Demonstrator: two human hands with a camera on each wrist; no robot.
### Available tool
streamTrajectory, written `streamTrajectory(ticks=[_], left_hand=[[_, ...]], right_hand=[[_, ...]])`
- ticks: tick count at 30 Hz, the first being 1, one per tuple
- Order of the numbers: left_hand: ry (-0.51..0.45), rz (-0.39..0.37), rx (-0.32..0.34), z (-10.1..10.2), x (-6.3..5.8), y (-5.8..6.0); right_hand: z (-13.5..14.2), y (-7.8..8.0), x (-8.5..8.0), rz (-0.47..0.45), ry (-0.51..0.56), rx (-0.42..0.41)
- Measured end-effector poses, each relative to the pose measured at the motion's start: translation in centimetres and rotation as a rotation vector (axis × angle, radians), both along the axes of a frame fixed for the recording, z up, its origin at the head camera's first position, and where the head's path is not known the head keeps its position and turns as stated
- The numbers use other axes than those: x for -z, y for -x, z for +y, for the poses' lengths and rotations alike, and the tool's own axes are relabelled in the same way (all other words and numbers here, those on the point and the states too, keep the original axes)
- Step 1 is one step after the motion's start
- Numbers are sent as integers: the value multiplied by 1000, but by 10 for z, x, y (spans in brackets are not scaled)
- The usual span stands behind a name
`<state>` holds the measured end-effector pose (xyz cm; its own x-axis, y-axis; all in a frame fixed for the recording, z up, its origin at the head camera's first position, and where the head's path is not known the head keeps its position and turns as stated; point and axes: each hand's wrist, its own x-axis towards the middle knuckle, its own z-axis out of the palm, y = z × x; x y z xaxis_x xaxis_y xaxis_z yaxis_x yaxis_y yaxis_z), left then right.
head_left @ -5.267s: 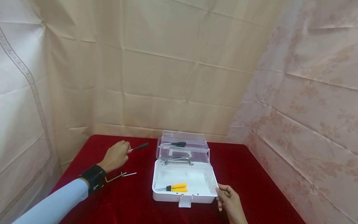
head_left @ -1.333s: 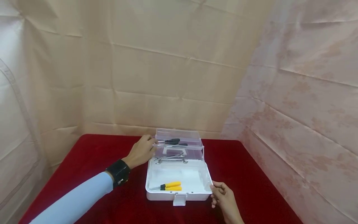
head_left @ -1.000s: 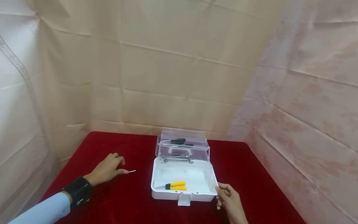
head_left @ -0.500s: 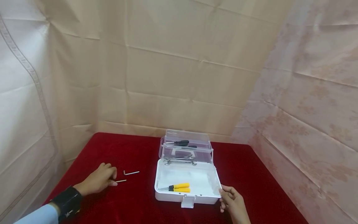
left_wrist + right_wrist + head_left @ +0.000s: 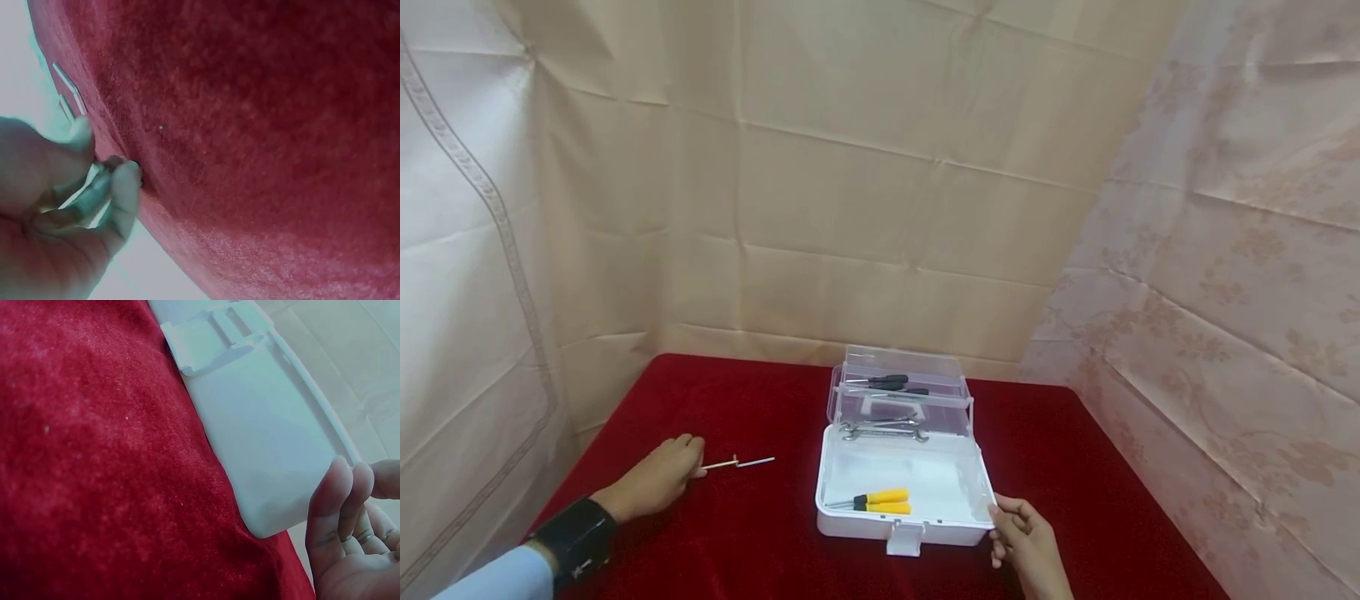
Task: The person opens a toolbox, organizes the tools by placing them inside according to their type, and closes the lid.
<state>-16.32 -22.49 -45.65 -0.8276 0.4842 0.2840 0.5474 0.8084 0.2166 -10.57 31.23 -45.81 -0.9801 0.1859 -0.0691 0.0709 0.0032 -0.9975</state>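
My left hand (image 5: 658,479) is low over the red cloth, left of the toolbox. Its fingertips pinch a brass-coloured hex key (image 5: 721,464), whose near end they hide. A silver hex key (image 5: 757,462) lies just beyond its tip; both also show past the thumb in the left wrist view. My right hand (image 5: 1028,542) holds the front right corner of the white toolbox (image 5: 850,528), thumb and finger at the rim (image 5: 319,406). Two yellow-handled screwdrivers (image 5: 883,502) lie in the box's base. Black-handled screwdrivers (image 5: 891,381) and open-ended wrenches (image 5: 887,432) sit in the clear trays behind.
The toolbox's clear lid (image 5: 902,360) stands folded back behind the trays. A white latch (image 5: 905,539) hangs down at the front. Red cloth (image 5: 760,533) covers the table. Beige drapes (image 5: 880,208) close off the back and sides.
My left hand has brought a black-handled screwdriver to the upper tray, then come back left to the hex keys. Lately the brass-coloured key has shifted away with the fingertips. My right hand stays at the corner.
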Motion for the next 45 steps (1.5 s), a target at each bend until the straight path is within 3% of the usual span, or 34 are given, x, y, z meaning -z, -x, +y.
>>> streamTrajectory(ticks=[5,11,16,23,32,45], left_hand=[[-85,82,-45,1,-2,5],[-93,98,-92,4,-6,6],[-48,139,-126,6,-7,5],[-21,96,-181,4,-7,6],[2,101,-189,3,-9,9],[-57,104,-218,13,-13,14]], right_hand=[[1,0,0,2,3,-1],[1,0,0,4,3,2],[0,0,-1,4,0,6],[-2,0,-2,8,2,9],[-4,0,-2,-1,8,9],[-1,-1,0,-9,9,9]])
